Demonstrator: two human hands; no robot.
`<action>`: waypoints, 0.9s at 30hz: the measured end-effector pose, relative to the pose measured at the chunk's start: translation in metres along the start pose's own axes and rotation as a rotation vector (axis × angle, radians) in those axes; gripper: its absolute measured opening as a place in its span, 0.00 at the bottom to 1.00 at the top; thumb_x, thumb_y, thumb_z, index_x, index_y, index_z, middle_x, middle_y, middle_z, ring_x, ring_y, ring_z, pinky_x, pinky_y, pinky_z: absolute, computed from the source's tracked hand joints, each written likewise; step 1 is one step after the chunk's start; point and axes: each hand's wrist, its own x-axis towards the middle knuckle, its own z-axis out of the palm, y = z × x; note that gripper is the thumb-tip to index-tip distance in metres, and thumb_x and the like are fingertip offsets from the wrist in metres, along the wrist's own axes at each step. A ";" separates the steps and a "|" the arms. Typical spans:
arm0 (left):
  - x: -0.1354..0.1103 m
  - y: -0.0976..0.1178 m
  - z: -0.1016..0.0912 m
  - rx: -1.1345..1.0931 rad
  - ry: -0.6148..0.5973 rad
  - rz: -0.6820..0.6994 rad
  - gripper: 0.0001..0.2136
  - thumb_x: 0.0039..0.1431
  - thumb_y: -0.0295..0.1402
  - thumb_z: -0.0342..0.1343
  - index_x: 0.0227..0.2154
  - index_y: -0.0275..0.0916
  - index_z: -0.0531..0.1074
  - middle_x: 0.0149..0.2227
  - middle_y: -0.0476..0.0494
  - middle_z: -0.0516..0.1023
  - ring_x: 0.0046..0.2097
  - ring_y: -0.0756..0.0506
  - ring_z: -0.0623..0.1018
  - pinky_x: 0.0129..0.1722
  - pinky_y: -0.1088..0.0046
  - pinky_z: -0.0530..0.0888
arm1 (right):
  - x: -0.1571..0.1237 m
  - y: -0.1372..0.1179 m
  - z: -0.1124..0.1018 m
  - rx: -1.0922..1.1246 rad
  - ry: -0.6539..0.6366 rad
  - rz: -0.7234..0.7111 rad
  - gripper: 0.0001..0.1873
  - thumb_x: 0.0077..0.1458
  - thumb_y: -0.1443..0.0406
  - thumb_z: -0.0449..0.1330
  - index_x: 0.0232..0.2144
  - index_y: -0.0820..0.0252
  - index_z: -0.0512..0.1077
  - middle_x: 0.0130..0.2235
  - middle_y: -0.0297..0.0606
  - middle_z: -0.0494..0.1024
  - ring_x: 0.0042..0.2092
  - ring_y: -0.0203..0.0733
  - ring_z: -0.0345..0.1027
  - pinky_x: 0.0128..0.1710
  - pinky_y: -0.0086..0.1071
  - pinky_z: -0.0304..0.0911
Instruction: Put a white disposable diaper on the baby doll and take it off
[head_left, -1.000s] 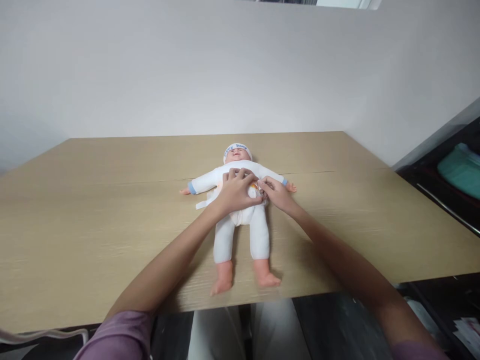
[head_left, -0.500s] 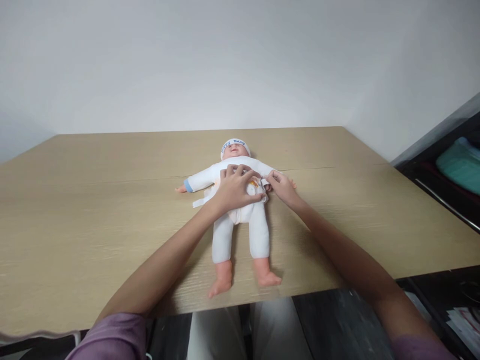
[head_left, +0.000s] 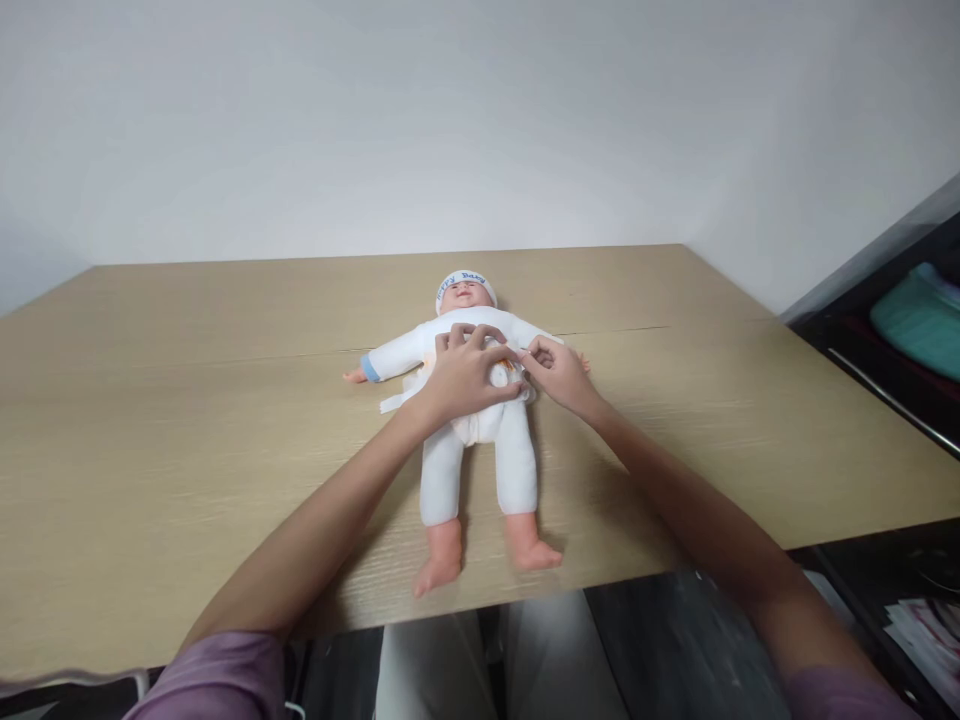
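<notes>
Left hand [head_left: 469,378] lay spread over baby doll's [head_left: 484,318] diaper [head_left: 480,428]; right hand [head_left: 559,374] pinched fastening tab [head_left: 527,351] beside it. Doll was face-up on wood-grain table [head_left: 225,440].

Plenty of table [head_left: 187,430] out left, room for a hand to sweep through, and more to the right! At the belly of the doll [head_left: 472,318], though, it's jammed: left hand [head_left: 471,375] spread across, right hand [head_left: 561,376] tucked close by. Forearms [head_left: 322,510] flank the lane over the legs [head_left: 516,470]; the wall [head_left: 450,130] blocks the back.
</notes>
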 end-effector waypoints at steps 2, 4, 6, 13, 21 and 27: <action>0.000 0.000 0.001 0.002 0.015 -0.012 0.25 0.62 0.56 0.66 0.58 0.52 0.80 0.65 0.42 0.76 0.64 0.26 0.65 0.61 0.44 0.63 | 0.000 0.001 0.002 0.031 -0.008 -0.004 0.21 0.63 0.45 0.62 0.30 0.53 0.69 0.29 0.32 0.73 0.31 0.39 0.66 0.34 0.34 0.62; 0.000 -0.001 0.001 -0.004 0.027 -0.020 0.28 0.61 0.56 0.66 0.59 0.50 0.77 0.65 0.41 0.76 0.64 0.26 0.66 0.60 0.45 0.64 | 0.001 0.005 0.003 0.046 -0.015 -0.003 0.22 0.63 0.44 0.63 0.30 0.53 0.69 0.30 0.32 0.74 0.31 0.40 0.67 0.34 0.35 0.63; -0.001 -0.001 0.002 -0.009 0.029 -0.025 0.28 0.61 0.56 0.67 0.59 0.49 0.76 0.65 0.41 0.77 0.64 0.26 0.66 0.60 0.46 0.63 | 0.001 0.008 0.004 0.036 -0.017 0.006 0.22 0.63 0.44 0.63 0.30 0.53 0.69 0.29 0.32 0.74 0.31 0.40 0.66 0.33 0.35 0.62; 0.000 -0.002 0.003 -0.011 0.031 -0.026 0.26 0.60 0.56 0.67 0.56 0.49 0.76 0.64 0.41 0.77 0.64 0.26 0.67 0.60 0.47 0.63 | 0.001 0.017 0.011 0.020 0.023 0.024 0.20 0.63 0.46 0.63 0.29 0.52 0.67 0.28 0.31 0.72 0.30 0.39 0.65 0.32 0.35 0.60; 0.001 -0.003 0.004 0.004 0.036 -0.021 0.24 0.60 0.56 0.66 0.54 0.49 0.77 0.64 0.40 0.77 0.63 0.26 0.67 0.59 0.45 0.63 | 0.003 0.023 0.020 0.119 0.058 0.072 0.24 0.60 0.42 0.64 0.29 0.52 0.66 0.28 0.30 0.70 0.31 0.40 0.65 0.33 0.34 0.63; 0.001 -0.001 0.003 0.018 0.022 -0.034 0.25 0.60 0.57 0.66 0.54 0.48 0.77 0.64 0.39 0.77 0.62 0.26 0.67 0.58 0.45 0.64 | 0.000 0.015 0.025 0.198 0.010 0.074 0.25 0.61 0.40 0.65 0.34 0.53 0.70 0.34 0.33 0.76 0.36 0.41 0.72 0.36 0.34 0.68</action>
